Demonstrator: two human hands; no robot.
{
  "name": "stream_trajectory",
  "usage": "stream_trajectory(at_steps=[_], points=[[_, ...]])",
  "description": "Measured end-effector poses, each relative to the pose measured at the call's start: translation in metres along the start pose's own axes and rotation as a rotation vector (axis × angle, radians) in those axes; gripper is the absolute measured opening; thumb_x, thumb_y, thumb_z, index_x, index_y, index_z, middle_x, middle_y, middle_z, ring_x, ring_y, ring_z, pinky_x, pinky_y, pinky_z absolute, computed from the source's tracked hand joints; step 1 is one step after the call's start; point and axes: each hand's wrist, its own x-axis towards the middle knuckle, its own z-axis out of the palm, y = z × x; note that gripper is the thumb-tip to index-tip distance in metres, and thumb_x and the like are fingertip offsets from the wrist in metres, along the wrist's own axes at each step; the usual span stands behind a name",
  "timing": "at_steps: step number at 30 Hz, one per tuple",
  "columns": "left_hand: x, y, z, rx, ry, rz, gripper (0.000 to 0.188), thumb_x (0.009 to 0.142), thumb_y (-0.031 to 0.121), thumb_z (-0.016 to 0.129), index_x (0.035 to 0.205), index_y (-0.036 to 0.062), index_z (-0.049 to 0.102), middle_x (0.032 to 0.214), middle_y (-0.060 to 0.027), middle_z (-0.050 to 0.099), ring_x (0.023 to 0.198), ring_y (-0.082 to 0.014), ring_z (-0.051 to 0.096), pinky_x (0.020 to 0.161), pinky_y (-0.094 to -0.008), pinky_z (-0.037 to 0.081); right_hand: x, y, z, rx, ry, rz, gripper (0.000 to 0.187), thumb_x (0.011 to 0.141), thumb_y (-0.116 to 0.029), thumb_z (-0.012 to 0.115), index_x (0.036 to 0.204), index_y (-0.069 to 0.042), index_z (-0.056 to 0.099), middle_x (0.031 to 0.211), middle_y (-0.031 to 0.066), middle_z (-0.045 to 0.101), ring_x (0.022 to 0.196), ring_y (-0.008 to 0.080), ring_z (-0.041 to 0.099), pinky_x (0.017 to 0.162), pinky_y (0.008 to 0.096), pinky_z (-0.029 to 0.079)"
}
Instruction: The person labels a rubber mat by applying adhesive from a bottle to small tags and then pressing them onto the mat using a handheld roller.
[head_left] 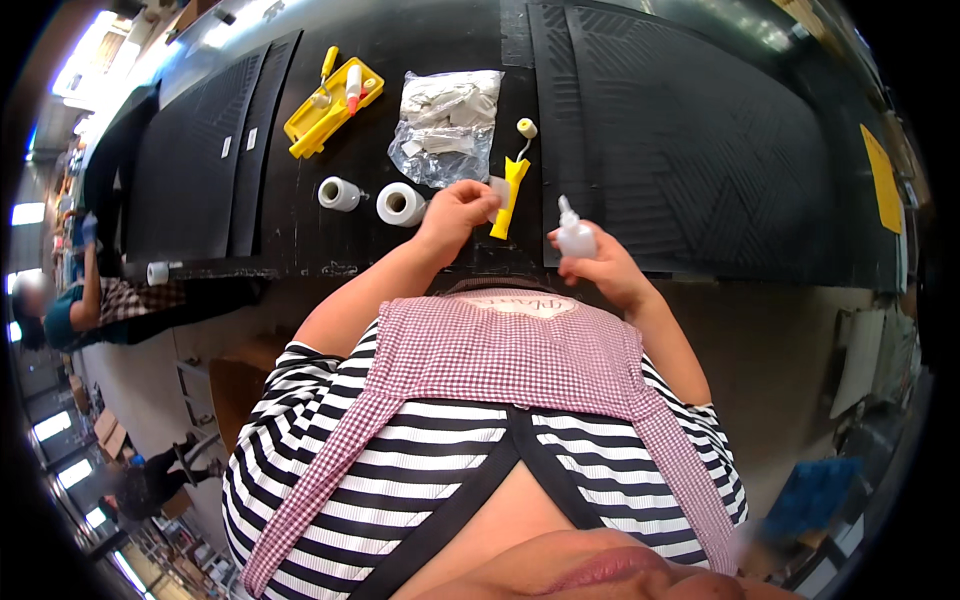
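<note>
My left hand pinches a small whitish, partly see-through piece, perhaps a label, near the table's front edge. Just right of that piece lies a small paint roller with a yellow handle and a pale head. My right hand is wrapped round a small white squeeze bottle, its nozzle pointing up and away from me. Beyond my left hand is a clear plastic bag full of white pieces. Two white rolls stand beside my left wrist.
A yellow tray at the back left holds a red-tipped bottle. Black textured mats cover the table's right side; more mats lie left. A yellow strip sits at the far right. Another person stands at left.
</note>
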Motion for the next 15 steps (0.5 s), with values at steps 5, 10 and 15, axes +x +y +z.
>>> stream_trajectory(at_steps=[5,10,15], points=[[0.020,0.028,0.056,0.937,-0.374,0.316,0.012,0.088,0.011,0.069,0.090,0.0012,0.062,0.119,-0.0145,0.068,0.106,-0.0306,0.065,0.092,-0.0376,0.050,-0.028,-0.019,-0.025,0.257,0.239,-0.221,0.033,0.095,-0.019,0.064,0.118,-0.007,0.044,0.089,0.0108,0.058,0.072,0.0189,0.063,0.054,0.0267,0.045],[0.064,0.019,0.080,1.259,-0.384,0.494,0.013,0.088,0.013,0.068,0.093,0.0038,0.060,0.136,-0.0180,0.058,0.121,-0.0374,0.056,0.100,-0.0419,0.046,0.004,-0.054,-0.066,0.173,0.421,-0.348,0.026,0.092,-0.020,0.072,0.107,-0.003,0.058,0.088,0.0036,0.063,0.065,0.0085,0.056,0.055,0.0208,0.040],[0.072,0.011,0.088,1.285,-0.314,0.484,0.011,0.087,0.011,0.067,0.093,0.0048,0.060,0.136,-0.0216,0.057,0.126,-0.0390,0.053,0.105,-0.0433,0.043,0.077,-0.084,-0.113,0.227,0.510,-0.351,0.022,0.083,-0.008,0.078,0.101,-0.002,0.067,0.084,0.0004,0.064,0.061,0.0054,0.048,0.056,0.0212,0.037]])
